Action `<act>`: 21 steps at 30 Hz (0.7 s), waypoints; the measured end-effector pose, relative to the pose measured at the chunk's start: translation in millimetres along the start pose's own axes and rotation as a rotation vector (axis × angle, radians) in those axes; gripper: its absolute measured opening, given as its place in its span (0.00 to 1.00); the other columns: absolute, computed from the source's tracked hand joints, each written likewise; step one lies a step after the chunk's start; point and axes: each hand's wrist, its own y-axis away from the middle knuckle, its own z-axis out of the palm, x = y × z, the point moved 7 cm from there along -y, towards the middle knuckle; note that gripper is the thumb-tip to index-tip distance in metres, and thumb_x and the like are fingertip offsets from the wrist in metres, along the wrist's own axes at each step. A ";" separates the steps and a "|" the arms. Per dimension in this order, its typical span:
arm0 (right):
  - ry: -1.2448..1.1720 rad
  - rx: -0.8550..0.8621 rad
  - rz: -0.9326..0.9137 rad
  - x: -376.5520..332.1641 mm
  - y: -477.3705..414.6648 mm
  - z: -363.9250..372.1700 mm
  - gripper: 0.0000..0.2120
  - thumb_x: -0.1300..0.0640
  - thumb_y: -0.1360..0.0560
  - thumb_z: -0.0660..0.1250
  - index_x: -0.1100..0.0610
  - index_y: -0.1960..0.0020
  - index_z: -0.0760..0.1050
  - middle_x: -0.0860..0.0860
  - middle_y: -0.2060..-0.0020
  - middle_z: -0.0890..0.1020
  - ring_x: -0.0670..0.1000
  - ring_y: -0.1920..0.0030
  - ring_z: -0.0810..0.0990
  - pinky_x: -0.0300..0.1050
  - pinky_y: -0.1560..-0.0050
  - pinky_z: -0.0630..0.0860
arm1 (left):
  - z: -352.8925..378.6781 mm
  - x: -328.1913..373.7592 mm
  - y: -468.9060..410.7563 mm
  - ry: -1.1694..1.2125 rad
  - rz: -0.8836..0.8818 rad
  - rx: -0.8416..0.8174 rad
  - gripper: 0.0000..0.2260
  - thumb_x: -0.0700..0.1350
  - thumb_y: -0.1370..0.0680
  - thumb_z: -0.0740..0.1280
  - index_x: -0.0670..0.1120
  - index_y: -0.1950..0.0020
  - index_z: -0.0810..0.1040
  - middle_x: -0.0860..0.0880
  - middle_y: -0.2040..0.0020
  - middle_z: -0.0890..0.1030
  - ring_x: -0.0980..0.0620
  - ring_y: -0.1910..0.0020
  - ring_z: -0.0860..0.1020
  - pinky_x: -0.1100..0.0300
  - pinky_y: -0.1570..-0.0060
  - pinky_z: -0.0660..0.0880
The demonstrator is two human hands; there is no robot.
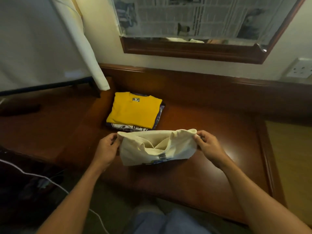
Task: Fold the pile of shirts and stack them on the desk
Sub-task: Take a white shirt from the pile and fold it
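Note:
A cream shirt, folded into a small bundle with a blue print showing at its lower edge, hangs just above the brown wooden desk. My left hand pinches its upper left corner and my right hand pinches its upper right corner. Behind it on the desk lies a stack of folded shirts with a yellow shirt on top and a purple-and-white printed shirt under it.
A white cloth hangs at the back left. A framed mirror covered with newspaper is on the wall, with a wall socket at the right. A white cable runs over dark items at the lower left.

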 end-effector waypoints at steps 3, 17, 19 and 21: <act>0.012 0.023 0.008 -18.6 -38.7 36.4 0.09 0.49 0.19 0.65 0.51 0.46 0.81 0.49 0.53 0.85 0.51 0.52 0.84 0.58 0.51 0.84 | -34.8 6.9 -42.7 -0.079 0.008 0.022 0.12 0.51 0.16 0.62 0.48 0.39 0.80 0.49 0.47 0.84 0.48 0.47 0.82 0.45 0.51 0.82; -0.115 0.164 0.448 -2.4 -156.5 146.1 0.20 0.51 0.17 0.64 0.63 0.62 0.75 0.58 0.65 0.77 0.53 0.66 0.77 0.45 0.70 0.75 | -71.1 -69.3 -225.6 -0.142 -0.393 -0.149 0.18 0.53 0.15 0.61 0.42 0.37 0.80 0.43 0.42 0.83 0.44 0.43 0.80 0.43 0.40 0.78; -0.201 0.165 0.485 1.4 -161.0 153.5 0.17 0.50 0.18 0.66 0.64 0.55 0.79 0.57 0.57 0.82 0.56 0.57 0.81 0.53 0.59 0.81 | -64.6 -76.0 -233.3 -0.018 -0.440 -0.191 0.20 0.57 0.18 0.64 0.44 0.35 0.80 0.44 0.40 0.83 0.45 0.42 0.81 0.43 0.38 0.77; -0.230 0.119 0.492 2.2 -163.8 160.0 0.12 0.52 0.21 0.71 0.63 0.51 0.80 0.57 0.54 0.84 0.58 0.52 0.83 0.58 0.50 0.83 | -58.3 -76.8 -234.3 0.114 -0.472 -0.262 0.21 0.59 0.23 0.72 0.46 0.37 0.82 0.46 0.43 0.85 0.46 0.42 0.82 0.43 0.37 0.77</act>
